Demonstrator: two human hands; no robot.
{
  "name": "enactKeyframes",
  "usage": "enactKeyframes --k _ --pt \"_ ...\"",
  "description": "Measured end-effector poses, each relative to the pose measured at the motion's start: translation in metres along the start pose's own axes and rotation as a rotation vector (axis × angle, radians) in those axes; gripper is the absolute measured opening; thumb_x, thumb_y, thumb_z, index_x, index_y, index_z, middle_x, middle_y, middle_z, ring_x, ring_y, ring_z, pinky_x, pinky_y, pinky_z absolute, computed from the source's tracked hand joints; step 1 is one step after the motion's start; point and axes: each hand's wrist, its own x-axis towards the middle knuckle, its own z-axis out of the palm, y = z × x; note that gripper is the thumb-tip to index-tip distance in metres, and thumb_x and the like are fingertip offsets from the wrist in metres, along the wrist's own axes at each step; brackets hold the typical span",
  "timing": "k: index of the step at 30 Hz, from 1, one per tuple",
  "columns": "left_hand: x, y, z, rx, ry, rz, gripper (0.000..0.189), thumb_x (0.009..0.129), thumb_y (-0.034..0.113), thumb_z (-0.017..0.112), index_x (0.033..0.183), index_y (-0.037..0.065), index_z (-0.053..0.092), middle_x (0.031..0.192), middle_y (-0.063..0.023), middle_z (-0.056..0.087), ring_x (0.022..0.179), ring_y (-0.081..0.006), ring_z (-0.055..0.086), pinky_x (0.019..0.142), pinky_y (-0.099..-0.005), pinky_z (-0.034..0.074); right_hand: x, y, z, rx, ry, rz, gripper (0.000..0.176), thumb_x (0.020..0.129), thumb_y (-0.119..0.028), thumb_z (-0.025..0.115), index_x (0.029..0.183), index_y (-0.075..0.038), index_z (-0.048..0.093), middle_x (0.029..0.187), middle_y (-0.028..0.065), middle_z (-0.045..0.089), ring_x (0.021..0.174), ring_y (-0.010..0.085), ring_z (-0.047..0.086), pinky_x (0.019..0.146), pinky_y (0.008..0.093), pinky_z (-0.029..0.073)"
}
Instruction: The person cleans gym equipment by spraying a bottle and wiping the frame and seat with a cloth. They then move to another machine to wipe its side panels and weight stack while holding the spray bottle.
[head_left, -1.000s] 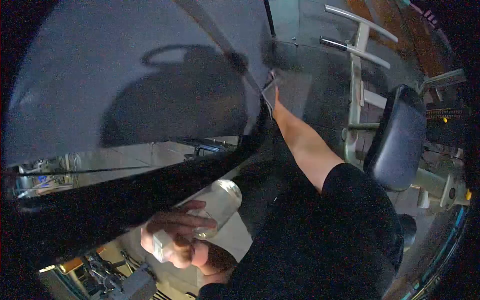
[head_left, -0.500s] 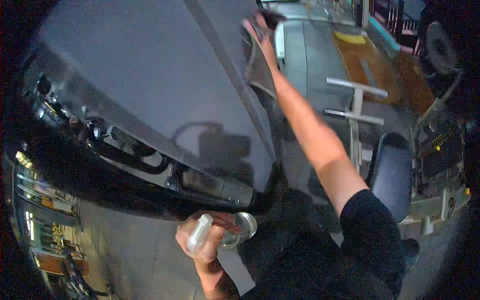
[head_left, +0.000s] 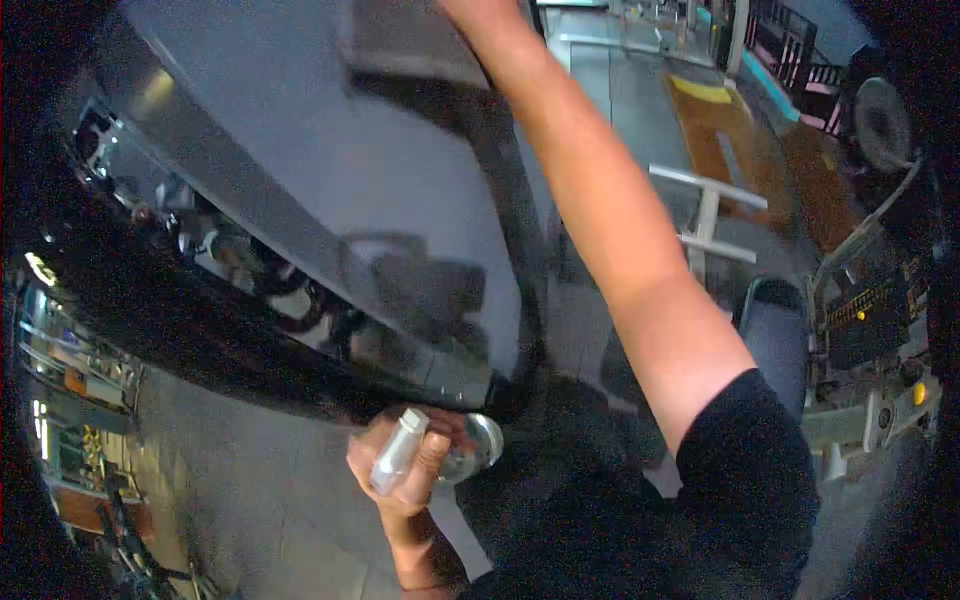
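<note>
Right arm (head_left: 610, 220) reached farther, grip unclear — left hand (head_left: 413, 488) clasps sideways bottle (head_left: 486, 441), base rightward.

Obscured parts
The top edge cropped the bare right hand (head_left: 480, 10); the left hand (head_left: 424, 472) partly hid the clear cylindrical bottle (head_left: 482, 442).

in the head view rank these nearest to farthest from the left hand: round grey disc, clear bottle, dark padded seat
From the left hand:
1. Clear bottle, held in it
2. Dark padded seat, right side
3. Round grey disc, upper right
</note>
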Motion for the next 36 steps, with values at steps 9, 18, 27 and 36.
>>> enactKeyframes --k 9,18,27,36 --pt "-0.003 -0.021 -0.010 -0.033 -0.050 0.012 0.046 0.084 0.038 0.084 0.079 -0.006 0.070 0.075 -0.0203 0.073 0.066 -0.0272 0.073 0.062 -0.0345 0.058 -0.440 0.011 -0.134 -0.047 -0.239 0.500 0.093 0.083 -0.008 0.082 0.155 0.012 0.026 0.160 0.0306 0.033 0.150 0.0396 0.033 0.121 0.0445 0.029" --pt "0.002 -0.004 -0.002 -0.042 -0.039 -0.022 0.039 0.086 0.029 0.081 0.083 -0.006 0.067 0.076 -0.0204 0.073 0.063 -0.0250 0.072 0.061 -0.0332 0.056 -0.563 0.003 -0.198 -0.035 -0.525 0.870 0.095 0.089 -0.020 0.078 0.159 0.007 0.019 0.163 0.0289 0.027 0.153 0.0394 0.025 0.123 0.0415 0.024" --pt "-0.008 -0.029 -0.020 -0.036 -0.085 0.025 0.034 0.078 0.023 0.087 0.092 -0.001 0.067 0.080 -0.0096 0.069 0.066 -0.0209 0.064 0.062 -0.0341 0.052 -0.236 -0.004 -0.095 -0.015 -0.258 0.284 0.091 0.092 -0.039 0.074 0.154 0.009 0.028 0.157 0.0347 0.032 0.151 0.0478 0.025 0.124 0.0488 0.024" --pt "-0.028 -0.058 -0.026 -0.107 0.151 -0.017 0.045 0.069 0.018 0.095 0.094 0.007 0.059 0.085 -0.0022 0.062 0.073 -0.0132 0.057 0.066 -0.0300 0.047 0.126 -0.012 0.023 0.025 -0.066 0.107 0.093 0.096 -0.063 0.058 0.151 0.010 0.036 0.155 0.0285 0.040 0.147 0.0371 0.037 0.121 0.0424 0.031"
